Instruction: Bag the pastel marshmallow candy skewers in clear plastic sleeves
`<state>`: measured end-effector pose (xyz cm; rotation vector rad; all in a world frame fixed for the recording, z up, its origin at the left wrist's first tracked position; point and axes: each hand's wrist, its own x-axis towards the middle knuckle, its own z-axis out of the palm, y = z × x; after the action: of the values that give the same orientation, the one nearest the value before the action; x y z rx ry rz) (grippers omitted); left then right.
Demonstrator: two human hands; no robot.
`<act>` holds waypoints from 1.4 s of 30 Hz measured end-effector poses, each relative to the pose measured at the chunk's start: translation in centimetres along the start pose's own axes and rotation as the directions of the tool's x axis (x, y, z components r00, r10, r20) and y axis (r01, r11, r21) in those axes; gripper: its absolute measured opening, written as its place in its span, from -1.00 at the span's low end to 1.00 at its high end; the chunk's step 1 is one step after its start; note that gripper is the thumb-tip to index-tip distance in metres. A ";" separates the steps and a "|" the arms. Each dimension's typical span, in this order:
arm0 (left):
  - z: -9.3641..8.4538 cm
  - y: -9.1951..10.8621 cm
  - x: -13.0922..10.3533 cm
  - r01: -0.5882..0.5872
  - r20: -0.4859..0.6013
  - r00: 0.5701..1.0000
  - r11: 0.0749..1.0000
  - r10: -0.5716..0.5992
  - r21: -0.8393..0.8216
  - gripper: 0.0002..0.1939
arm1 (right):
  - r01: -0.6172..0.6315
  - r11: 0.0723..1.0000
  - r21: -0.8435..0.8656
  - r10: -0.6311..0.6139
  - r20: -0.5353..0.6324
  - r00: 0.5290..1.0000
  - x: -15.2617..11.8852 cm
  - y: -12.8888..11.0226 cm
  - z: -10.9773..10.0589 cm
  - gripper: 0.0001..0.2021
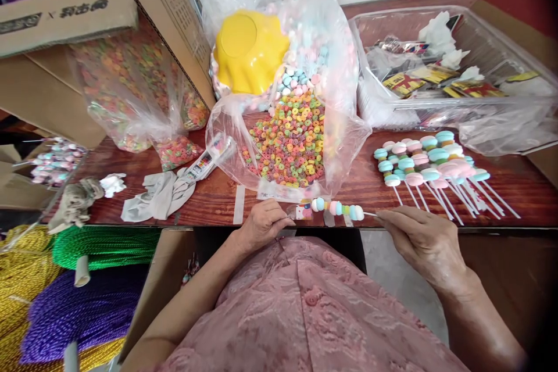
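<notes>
A candy skewer with pastel marshmallow pieces and small gummy rings lies level near the table's front edge. My right hand pinches the bare white stick at its right end. My left hand is closed at the left, its fingertips on the edge of a small clear wrapper with a coloured print, close to the skewer's left tip. Behind the hands, an open plastic bag holds colourful gummy rings and pastel marshmallows.
Finished-looking skewers are piled at the right, below a clear tray of packets. A yellow bowl rests upside down on the marshmallows. Left are a cardboard box, bagged rings and grey gloves; coloured cords lie below.
</notes>
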<state>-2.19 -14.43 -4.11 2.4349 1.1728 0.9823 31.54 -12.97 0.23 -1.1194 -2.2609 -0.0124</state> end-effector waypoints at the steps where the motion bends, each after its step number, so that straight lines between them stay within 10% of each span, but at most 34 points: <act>1: 0.0 0.0 0.0 0.013 -0.004 1.000 1.000 -0.013 -0.003 -0.71 | -0.004 1.000 0.020 0.004 0.006 1.000 0.0 0.0 0.0 -0.87; 14: 0.6 0.4 0.4 0.166 -0.036 0.985 0.983 -0.169 -0.078 -0.65 | -0.065 0.989 0.131 0.089 -0.190 0.978 -1.0 -0.4 -0.3 -0.83; 27: 0.6 0.7 0.0 0.079 -0.062 0.995 0.996 -0.082 -0.044 -0.66 | -0.035 0.980 0.196 0.052 -0.080 0.995 -1.8 -1.1 1.5 -0.88; 35: 0.6 0.5 -0.1 -0.013 0.005 1.000 0.999 0.013 0.038 -0.69 | -0.042 0.901 0.431 -0.057 0.214 0.975 -0.4 -0.1 -0.2 -0.88; 42: 0.1 0.3 0.1 -0.100 0.016 0.995 0.993 0.100 0.062 -0.74 | -0.111 0.818 0.564 0.027 0.155 0.988 0.3 0.5 1.0 -0.84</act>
<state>-1.95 -14.53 -3.98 2.5676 1.1028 0.9696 31.24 -12.16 -0.52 -0.8835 -2.1147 0.7534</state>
